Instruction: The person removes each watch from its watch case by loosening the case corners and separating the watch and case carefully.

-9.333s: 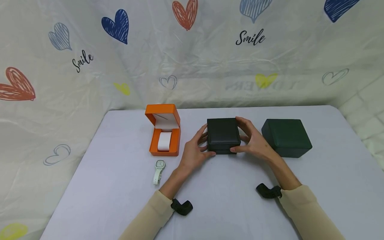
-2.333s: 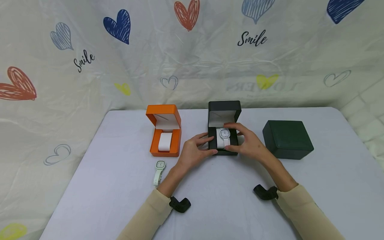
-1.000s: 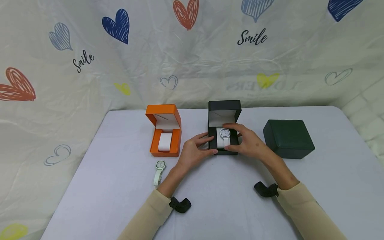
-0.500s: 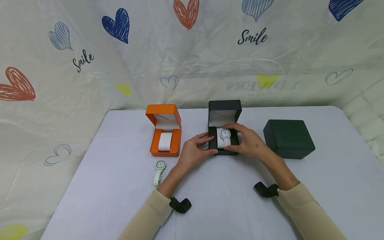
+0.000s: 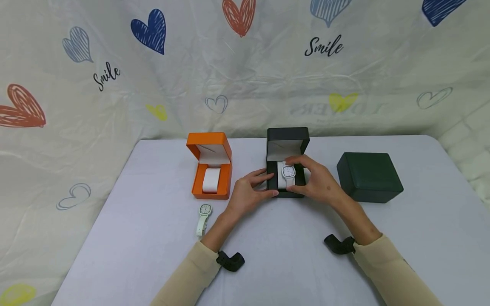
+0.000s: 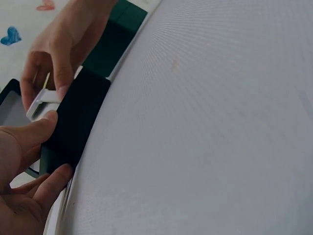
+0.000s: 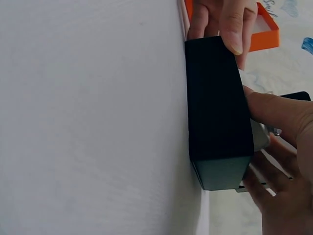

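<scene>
In the head view a black watch box (image 5: 272, 182) stands with its lid up at the middle of the table. My left hand (image 5: 246, 193) grips its left side, thumb at the front edge and fingers along the wall. Inside, a white watch (image 5: 289, 171) sits around a white cushion (image 5: 281, 180). My right hand (image 5: 320, 182) pinches the watch, fingertips at its upper end and thumb at the lower strap. In the right wrist view the box front (image 7: 220, 103) hides most of the watch. A second pale watch (image 5: 204, 217) lies on the table near my left forearm.
An orange watch box (image 5: 197, 182), lid up, stands left of the black one with a bare white cushion (image 5: 211, 180) in it. A closed dark green box (image 5: 369, 176) stands at the right. The white table (image 5: 283, 255) ends at a heart-printed curtain (image 5: 260, 85).
Over nine seconds ago the black box was closed between both hands; its lid now stands up, showing the watch. During the last second the right fingertips have risen slightly at the watch's upper end.
</scene>
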`<state>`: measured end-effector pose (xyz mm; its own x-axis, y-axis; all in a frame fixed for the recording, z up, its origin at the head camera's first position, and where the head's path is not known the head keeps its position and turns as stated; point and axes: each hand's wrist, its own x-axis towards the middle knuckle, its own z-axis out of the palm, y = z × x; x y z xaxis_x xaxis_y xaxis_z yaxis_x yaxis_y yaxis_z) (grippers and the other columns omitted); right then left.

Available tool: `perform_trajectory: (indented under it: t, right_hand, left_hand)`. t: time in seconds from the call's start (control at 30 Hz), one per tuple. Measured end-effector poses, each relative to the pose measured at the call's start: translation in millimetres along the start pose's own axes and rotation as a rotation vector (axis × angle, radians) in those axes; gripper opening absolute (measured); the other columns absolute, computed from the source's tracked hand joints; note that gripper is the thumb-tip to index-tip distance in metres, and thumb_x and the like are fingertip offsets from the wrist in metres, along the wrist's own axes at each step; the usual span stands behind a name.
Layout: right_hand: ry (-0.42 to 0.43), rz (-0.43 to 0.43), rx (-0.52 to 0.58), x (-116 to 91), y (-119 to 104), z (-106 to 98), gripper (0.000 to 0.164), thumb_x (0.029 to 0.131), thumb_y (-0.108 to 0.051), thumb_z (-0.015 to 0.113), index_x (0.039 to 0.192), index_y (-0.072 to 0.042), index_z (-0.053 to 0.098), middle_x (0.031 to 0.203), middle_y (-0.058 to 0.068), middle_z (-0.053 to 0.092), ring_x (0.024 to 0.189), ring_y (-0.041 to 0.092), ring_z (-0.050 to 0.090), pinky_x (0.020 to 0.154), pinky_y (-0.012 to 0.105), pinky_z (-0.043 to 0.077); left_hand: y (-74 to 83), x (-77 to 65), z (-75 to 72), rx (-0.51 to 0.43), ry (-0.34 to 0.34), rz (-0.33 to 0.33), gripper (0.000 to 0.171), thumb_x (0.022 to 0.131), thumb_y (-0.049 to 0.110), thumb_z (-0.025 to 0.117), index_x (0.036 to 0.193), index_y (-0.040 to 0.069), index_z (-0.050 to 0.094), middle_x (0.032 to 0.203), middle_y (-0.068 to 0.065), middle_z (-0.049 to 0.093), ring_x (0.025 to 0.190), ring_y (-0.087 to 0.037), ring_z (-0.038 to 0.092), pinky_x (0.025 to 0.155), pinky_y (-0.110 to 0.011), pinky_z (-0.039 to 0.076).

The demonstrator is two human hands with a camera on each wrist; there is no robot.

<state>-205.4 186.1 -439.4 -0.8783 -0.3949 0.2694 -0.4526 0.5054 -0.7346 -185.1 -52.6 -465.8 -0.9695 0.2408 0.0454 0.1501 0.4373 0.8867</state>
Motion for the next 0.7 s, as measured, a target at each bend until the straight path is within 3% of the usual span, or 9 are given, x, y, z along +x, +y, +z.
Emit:
perform_trajectory:
  t: [0.3,0.7]
  right_hand:
    - [0.014,-0.019,0.088,-1.2,0.4,2.8,0.071,0.070,0.008,0.092,0.131,-0.005,0.060,0.141,0.015,0.059,0.134,0.036,0.057,0.107,0.058,0.052]
    - [0.040,-0.021,0.089,-1.9,-1.0,3.7,0.072,0.069,0.010,0.091,0.132,-0.005,0.060,0.142,0.014,0.059,0.133,0.034,0.057,0.107,0.052,0.053]
  left_hand:
    - [-0.4,0.1,0.0,0.007,0.005,0.004,0.055,0.083,0.026,0.090,0.134,0.022,0.072,0.154,-0.001,0.058,0.143,-0.024,0.057,0.113,-0.042,0.051]
    - [-0.7,0.6,-0.2,0.009,0.003,0.002,0.055,0.083,0.025,0.090,0.135,0.022,0.072,0.154,-0.001,0.058,0.144,-0.024,0.056,0.114,-0.042,0.050]
